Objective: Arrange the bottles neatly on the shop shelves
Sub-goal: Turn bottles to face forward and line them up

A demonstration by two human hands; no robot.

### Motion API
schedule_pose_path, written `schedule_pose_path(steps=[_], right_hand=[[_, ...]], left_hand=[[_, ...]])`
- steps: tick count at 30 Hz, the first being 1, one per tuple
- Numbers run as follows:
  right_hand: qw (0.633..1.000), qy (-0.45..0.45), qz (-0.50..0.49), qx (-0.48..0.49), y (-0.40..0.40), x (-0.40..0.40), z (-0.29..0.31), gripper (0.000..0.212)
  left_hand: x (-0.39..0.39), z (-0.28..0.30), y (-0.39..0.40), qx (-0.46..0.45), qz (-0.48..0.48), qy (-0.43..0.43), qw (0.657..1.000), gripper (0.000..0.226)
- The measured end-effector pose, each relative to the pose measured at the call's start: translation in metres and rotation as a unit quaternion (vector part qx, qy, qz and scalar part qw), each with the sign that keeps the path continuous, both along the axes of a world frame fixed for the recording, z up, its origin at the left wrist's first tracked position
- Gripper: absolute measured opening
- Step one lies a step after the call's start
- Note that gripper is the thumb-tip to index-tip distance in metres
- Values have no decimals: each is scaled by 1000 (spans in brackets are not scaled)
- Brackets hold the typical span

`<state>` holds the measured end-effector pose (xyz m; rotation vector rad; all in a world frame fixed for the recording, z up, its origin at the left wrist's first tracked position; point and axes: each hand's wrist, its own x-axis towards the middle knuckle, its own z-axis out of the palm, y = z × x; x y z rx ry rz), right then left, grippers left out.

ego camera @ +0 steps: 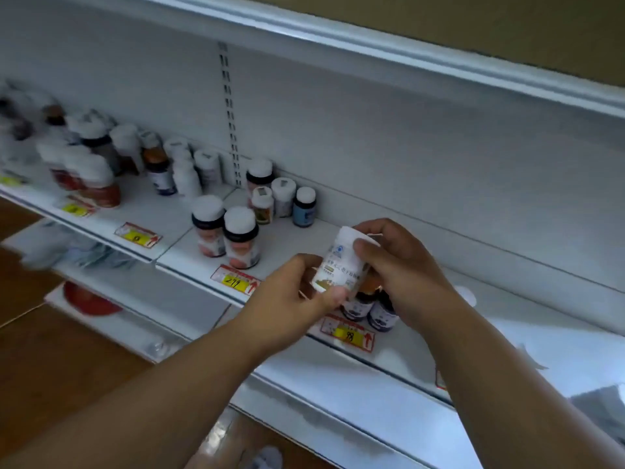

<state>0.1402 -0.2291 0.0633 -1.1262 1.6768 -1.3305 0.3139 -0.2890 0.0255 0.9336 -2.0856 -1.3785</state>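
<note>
Both hands grip white bottle (341, 262) | left hand (297, 292), right hand (395, 262) | far-left bottles (67, 154) blurred

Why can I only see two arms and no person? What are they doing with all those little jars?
The camera sits on the person's head and looks down, so you see what they see: only their own arms reaching out. The left hand and the right hand both hold one white bottle, tilted, in front of a white shop shelf. On the shelf stand more bottles with white caps: two with pink labels near the front, a small group by the back wall, and two dark ones just under the hands. The yellow stickers along the shelf's front edge are price tags. Farther left there are more bottles, but they look blurry.
</note>
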Motion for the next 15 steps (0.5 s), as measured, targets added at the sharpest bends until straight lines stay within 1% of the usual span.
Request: schedule_pose_path(steps=[3, 5, 6, 9, 12, 15], right_hand=[[998, 1, 69, -11, -18, 39, -8, 10], [993, -31, 115, -18, -31, 74, -13, 11], [989, -41, 138, -18, -38, 92, -15, 11], [980, -29, 194, -31, -63, 149, -20, 8], [969, -26, 243, -38, -96, 221, -23, 12], [961, -26, 269, -61, -133, 303, -23, 22]], left_hand=[[46, -10, 4, 9, 59, 4, 998, 66], [81, -13, 4, 6, 95, -2, 995, 64], [99, -14, 2, 2, 112, -5, 994, 65], [156, -15, -7, -9, 157, -5, 988, 72], [226, -15, -25, -29, 200, -10, 979, 70], [309, -16, -55, -50, 230, -45, 971, 70]])
